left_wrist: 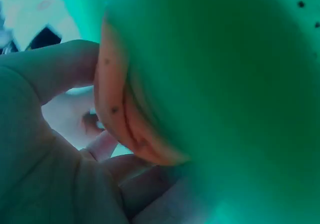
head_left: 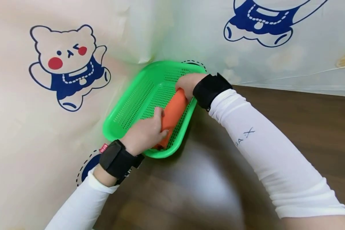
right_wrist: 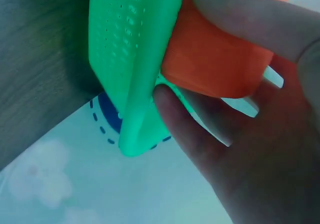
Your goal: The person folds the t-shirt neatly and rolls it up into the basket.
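An orange roll (head_left: 173,113), which looks like soft folded material, lies lengthwise inside a green plastic basket (head_left: 126,91) along its right side. My left hand (head_left: 145,132) holds the roll's near end between thumb and fingers. In the left wrist view the folded layers of the orange roll (left_wrist: 112,92) show between them, with the green basket wall (left_wrist: 225,84) covering the rest. At the far end my right hand (head_left: 189,83) grips the roll. The right wrist view has my thumb over the orange roll (right_wrist: 220,54) and fingers beneath it, beside the basket rim (right_wrist: 150,59).
Under the basket's left and far parts lies a pale cover (head_left: 60,137) printed with cartoon bears (head_left: 72,68). A brown wood-grain surface (head_left: 172,191) spreads along the near and right sides, partly under the basket's edge.
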`<state>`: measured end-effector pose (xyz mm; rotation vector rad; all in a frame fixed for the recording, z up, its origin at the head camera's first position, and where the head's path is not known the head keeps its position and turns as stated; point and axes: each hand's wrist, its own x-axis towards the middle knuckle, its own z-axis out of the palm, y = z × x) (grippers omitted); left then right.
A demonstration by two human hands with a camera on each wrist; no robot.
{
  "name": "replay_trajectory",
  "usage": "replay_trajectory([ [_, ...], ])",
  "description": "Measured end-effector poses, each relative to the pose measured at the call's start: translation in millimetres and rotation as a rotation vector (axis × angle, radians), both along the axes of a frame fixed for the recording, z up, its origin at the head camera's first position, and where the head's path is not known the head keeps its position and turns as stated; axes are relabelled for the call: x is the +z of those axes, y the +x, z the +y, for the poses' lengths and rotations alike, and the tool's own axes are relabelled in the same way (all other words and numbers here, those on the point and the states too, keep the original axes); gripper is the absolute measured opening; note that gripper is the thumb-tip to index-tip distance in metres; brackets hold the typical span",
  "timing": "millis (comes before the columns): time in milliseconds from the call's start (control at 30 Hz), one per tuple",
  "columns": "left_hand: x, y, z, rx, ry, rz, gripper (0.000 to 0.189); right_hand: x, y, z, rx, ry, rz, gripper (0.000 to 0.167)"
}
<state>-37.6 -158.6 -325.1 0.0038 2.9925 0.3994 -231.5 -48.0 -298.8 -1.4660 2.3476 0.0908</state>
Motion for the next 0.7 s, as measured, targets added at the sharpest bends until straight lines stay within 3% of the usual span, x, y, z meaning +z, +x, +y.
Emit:
replay_trajectory([
  [100, -13.0, -0.9, 4.7, -0.058, -0.029, -0.022, 0.043, -16.9, 2.4, -0.9, -0.009, 0.031, 0.032, 0.035],
  [233, -30.1, 7.8, 11.6, -0.140, -0.042, -0.076, 0.038, -44.7, 17.4, 1.5, -0.068, 0.092, 0.017, 0.042],
  [367, -38.5, 15.1, 14.3, -0.191, -0.065, -0.108, 0.029, -64.3, 25.9, -1.8, -0.105, 0.165, -0.013, 0.042],
  [567, -30.8, 16.7, 9.6, -0.253, -0.093, -0.087, 0.021, -72.6, 27.9, -3.2, -0.077, 0.195, 0.048, 0.034],
  [700, -15.4, 21.1, 0.2, -0.252, -0.095, -0.075, 0.016, -59.9, 32.8, 0.1, -0.081, 0.100, 0.054, 0.036],
])
